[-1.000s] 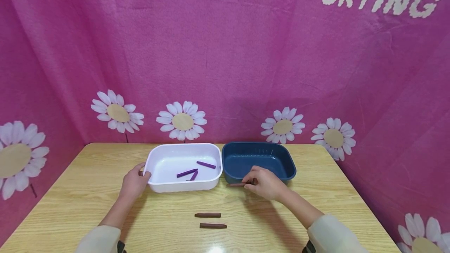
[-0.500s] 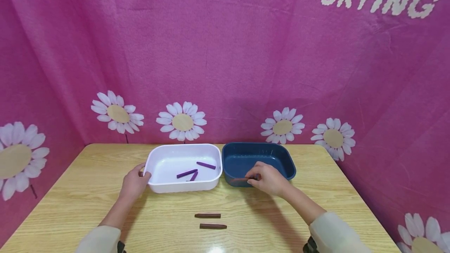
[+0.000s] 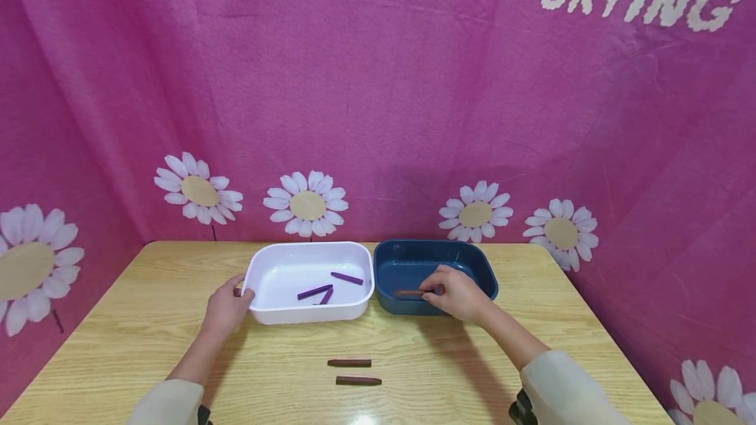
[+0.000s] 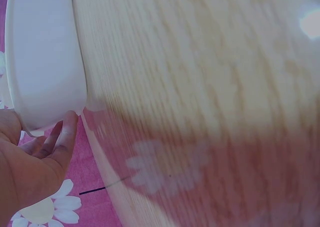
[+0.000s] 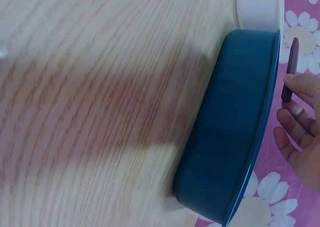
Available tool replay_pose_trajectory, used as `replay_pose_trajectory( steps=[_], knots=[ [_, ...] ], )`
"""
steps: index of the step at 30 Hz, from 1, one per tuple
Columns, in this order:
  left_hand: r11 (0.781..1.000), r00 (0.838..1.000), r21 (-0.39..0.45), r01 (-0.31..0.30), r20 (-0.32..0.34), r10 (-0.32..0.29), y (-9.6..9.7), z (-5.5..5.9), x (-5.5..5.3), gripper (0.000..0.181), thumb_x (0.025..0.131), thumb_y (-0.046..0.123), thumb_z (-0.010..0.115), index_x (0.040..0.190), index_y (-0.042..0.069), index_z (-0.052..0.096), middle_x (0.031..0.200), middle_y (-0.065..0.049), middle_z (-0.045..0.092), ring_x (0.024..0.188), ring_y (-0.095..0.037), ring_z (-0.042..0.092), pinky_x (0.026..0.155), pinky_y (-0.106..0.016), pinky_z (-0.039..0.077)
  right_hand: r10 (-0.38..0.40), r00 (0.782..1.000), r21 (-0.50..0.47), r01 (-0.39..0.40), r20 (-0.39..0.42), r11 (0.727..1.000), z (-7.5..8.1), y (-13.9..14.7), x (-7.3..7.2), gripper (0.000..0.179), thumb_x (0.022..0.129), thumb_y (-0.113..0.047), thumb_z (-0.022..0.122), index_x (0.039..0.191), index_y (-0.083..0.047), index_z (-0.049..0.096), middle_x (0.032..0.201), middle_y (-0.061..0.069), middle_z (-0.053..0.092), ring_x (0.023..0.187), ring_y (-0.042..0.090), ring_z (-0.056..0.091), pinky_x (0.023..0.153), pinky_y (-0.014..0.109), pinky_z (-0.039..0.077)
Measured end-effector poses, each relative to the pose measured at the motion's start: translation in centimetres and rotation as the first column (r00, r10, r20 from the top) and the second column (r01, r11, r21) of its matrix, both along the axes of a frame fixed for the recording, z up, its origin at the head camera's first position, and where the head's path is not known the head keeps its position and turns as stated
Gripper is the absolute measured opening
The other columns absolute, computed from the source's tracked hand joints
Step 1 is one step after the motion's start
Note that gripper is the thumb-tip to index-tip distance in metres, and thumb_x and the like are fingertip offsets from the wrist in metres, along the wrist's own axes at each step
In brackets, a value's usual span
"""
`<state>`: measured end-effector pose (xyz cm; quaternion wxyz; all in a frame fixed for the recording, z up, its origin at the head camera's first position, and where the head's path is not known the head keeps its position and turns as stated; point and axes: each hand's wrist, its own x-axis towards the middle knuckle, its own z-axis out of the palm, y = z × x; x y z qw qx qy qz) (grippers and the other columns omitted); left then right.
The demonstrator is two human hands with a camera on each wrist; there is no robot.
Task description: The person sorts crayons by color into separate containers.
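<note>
My right hand [image 3: 457,292] pinches a brown crayon [image 3: 410,292] above the front part of the dark blue tub [image 3: 437,307]. The right wrist view shows the crayon [image 5: 292,69] between thumb and fingers, its tapered end pointing away from the palm. My left hand [image 3: 227,303] grips the left side of the white tub [image 3: 310,315], thumb over the rim. From the left wrist, the fingers of that hand [image 4: 37,162] reach under the tub's corner. Several purple crayons [image 3: 315,291] lie inside the white tub.
Two brown crayons, one farther [image 3: 350,363] and one nearer [image 3: 358,380], lie on the wooden table [image 3: 283,359] in front of the tubs. The tubs stand side by side near the back edge. A pink daisy-patterned cloth [image 3: 378,117] hangs behind and at both sides.
My right hand has lifted the brown crayon from in front of the blue tub's front wall, up and over its rim, slightly to the right. The left hand stays on the white tub.
</note>
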<state>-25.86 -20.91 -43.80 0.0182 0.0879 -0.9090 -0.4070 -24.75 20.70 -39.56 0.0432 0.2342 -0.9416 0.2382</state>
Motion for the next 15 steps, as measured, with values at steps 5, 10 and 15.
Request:
replay_pose_trajectory(
  steps=[5,10,15],
  knots=[
    [1.000,1.000,-0.003,0.001,-0.005,-0.001,0.0,0.1,0.1,0.054,0.090,0.015,0.046,0.138,-0.007,0.037,0.106,-0.027,0.056,0.090,-0.031,0.052,0.064,-0.026,0.044,-0.011,1.000,-0.001,0.011,0.026,1.000,0.1,0.2,-0.4,0.012,0.084,-0.017,0.067,0.094,-0.012,0.073,0.084,-0.003,0.057,0.066,0.007,0.045,0.057,0.020,0.040],
    [1.000,1.000,0.013,-0.006,-0.015,0.006,0.0,0.0,0.1,0.053,0.089,0.014,0.046,0.137,-0.006,0.039,0.105,-0.026,0.056,0.089,-0.030,0.052,0.064,-0.027,0.045,-0.032,0.999,0.002,0.032,0.034,0.999,0.1,0.2,-0.8,0.012,0.084,-0.016,0.068,0.094,-0.012,0.073,0.082,-0.002,0.056,0.065,0.008,0.045,0.057,0.021,0.039],
    [1.000,0.999,0.007,-0.019,-0.038,0.020,-0.1,-0.2,0.0,0.053,0.087,0.014,0.047,0.136,-0.005,0.042,0.101,-0.025,0.057,0.085,-0.029,0.052,0.064,-0.027,0.045,-0.052,0.998,0.003,0.052,0.024,0.999,-0.2,0.3,-1.2,0.010,0.083,-0.014,0.068,0.091,-0.011,0.073,0.081,-0.001,0.056,0.065,0.009,0.045,0.058,0.022,0.039]
  ],
)
